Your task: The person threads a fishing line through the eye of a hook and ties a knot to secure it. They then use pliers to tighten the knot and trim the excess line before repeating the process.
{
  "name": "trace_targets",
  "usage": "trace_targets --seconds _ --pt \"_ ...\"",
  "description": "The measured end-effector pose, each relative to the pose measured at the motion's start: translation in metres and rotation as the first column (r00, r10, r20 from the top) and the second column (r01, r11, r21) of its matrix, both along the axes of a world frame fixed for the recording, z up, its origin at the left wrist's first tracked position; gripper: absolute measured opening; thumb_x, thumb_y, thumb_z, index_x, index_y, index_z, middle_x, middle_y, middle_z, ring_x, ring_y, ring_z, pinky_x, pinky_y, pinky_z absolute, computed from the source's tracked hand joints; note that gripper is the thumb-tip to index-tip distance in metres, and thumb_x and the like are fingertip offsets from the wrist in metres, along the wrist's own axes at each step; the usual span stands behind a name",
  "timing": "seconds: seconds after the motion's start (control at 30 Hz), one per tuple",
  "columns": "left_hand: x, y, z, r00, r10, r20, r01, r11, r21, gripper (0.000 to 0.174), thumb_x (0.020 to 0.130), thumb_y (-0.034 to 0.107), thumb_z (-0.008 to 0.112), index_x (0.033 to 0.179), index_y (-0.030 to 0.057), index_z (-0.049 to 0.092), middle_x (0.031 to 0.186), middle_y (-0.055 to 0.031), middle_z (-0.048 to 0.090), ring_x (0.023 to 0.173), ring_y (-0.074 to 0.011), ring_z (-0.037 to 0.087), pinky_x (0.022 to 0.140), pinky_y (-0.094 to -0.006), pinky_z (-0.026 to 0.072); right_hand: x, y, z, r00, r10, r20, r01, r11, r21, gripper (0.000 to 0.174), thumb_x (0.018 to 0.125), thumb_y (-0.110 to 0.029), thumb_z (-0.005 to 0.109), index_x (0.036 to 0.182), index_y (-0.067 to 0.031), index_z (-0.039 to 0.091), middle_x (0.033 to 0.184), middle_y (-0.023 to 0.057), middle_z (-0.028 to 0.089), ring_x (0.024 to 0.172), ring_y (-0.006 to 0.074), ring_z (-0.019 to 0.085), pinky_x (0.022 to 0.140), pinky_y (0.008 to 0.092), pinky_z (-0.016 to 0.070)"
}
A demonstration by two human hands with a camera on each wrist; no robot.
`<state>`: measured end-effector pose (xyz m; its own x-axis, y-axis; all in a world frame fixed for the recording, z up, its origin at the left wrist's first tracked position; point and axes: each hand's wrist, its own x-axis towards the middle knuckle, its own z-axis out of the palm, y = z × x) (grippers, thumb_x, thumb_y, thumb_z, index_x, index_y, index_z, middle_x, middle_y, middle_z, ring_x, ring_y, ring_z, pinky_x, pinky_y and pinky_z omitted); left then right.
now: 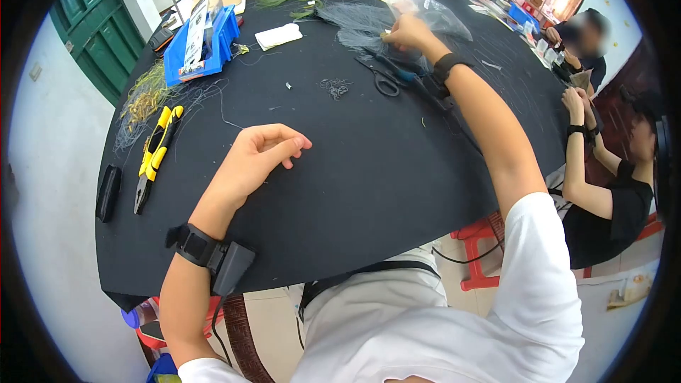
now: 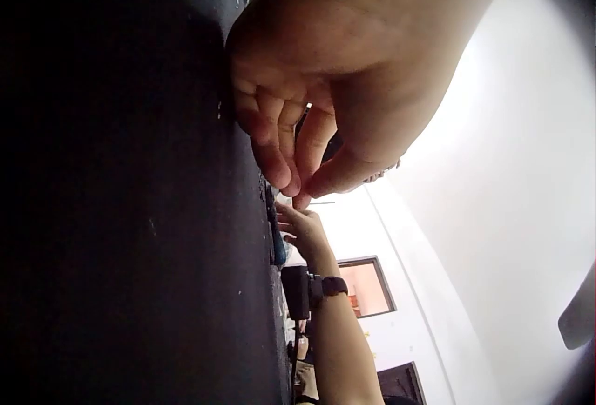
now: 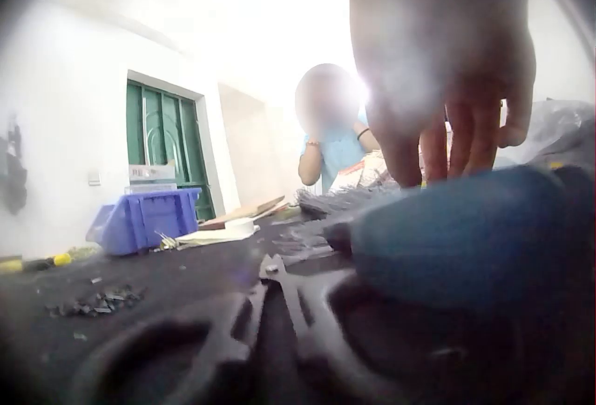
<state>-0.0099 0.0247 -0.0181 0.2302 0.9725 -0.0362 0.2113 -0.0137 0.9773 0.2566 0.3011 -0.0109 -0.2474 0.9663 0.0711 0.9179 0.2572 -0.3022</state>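
Note:
My left hand (image 1: 262, 159) hovers over the black table's near part, fingers loosely bent. In the left wrist view, the thumb of the left hand (image 2: 345, 88) comes close to the fingertips, with nothing visible between them. My right hand (image 1: 411, 34) reaches down to a pile of grey filaments (image 1: 355, 21) beside a clear plastic bag (image 1: 443, 18). Fingers of the right hand (image 3: 456, 98) point down behind a blue tool handle (image 3: 456, 237), which hides their tips; I cannot tell whether they pinch anything. Black scissors (image 1: 384, 82) lie just below this hand.
A blue bin (image 1: 225, 32), yellow-black pliers (image 1: 157, 147), a black case (image 1: 108, 193) and a tangle of yellowish pieces (image 1: 145, 99) lie left. A small grey clump (image 1: 335, 88) lies mid-table, white paper (image 1: 279, 36) behind it. Other people sit around the table.

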Motion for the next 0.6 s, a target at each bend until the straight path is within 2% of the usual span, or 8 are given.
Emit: trace_targets --seconds 0.2,0.3,0.43,0.53,0.6 --pt "-0.001 -0.002 0.000 1.000 -0.003 0.017 0.003 1.000 0.019 0.018 0.083 0.020 0.058 0.087 0.0038 0.066 0.073 0.0004 0.058 0.066 -0.0057 0.050 0.061 -0.0180 0.0377 0.001 -0.006 0.002 0.986 0.064 -0.155 -0.054 0.996 0.067 0.016 0.076 -0.020 0.062 0.076 -0.0043 0.066 0.061 0.0051 0.063 0.052 0.0121 0.060 0.052 0.0271 0.0468" --pt "-0.001 -0.002 0.000 1.000 -0.008 0.029 0.007 1.000 0.025 0.018 0.083 0.020 0.058 0.087 0.0038 0.066 0.073 0.0002 0.058 0.066 -0.0059 0.050 0.061 -0.0182 0.0379 0.001 -0.007 0.025 0.994 0.106 0.020 -0.108 0.988 0.113 0.021 0.075 -0.022 0.065 0.070 -0.0017 0.062 0.059 0.0054 0.060 0.050 0.0125 0.058 0.048 0.0251 0.0436" --pt "-0.001 -0.001 -0.001 1.000 -0.014 0.008 0.014 1.000 0.017 0.018 0.083 0.019 0.058 0.087 0.0040 0.066 0.074 0.0000 0.058 0.066 -0.0061 0.050 0.061 -0.0183 0.0382 0.004 0.010 0.033 0.983 0.172 0.058 -0.178 0.977 0.118 0.021 0.074 -0.022 0.065 0.069 -0.0017 0.062 0.061 0.0058 0.061 0.052 0.0118 0.058 0.048 0.0252 0.0431" --pt "-0.001 -0.001 -0.001 1.000 -0.019 0.002 0.019 1.000 0.022 0.018 0.083 0.020 0.058 0.088 0.0043 0.066 0.074 -0.0002 0.059 0.066 -0.0061 0.050 0.061 -0.0183 0.0383 0.001 0.014 0.039 0.981 0.117 -0.158 -0.114 0.993 0.024 0.020 0.074 -0.021 0.064 0.071 -0.0013 0.064 0.063 0.0064 0.062 0.056 0.0111 0.060 0.051 0.0246 0.0440" --pt "-0.002 -0.001 -0.002 1.000 -0.020 0.003 0.020 1.000 0.021 0.018 0.083 0.020 0.058 0.088 0.0045 0.066 0.075 -0.0003 0.059 0.066 -0.0060 0.050 0.061 -0.0183 0.0385 0.000 0.013 0.041 0.962 0.162 -0.221 -0.151 0.986 0.069 0.017 0.070 -0.019 0.063 0.076 -0.0041 0.066 0.066 0.0076 0.064 0.061 0.0135 0.062 0.055 0.0287 0.0467"
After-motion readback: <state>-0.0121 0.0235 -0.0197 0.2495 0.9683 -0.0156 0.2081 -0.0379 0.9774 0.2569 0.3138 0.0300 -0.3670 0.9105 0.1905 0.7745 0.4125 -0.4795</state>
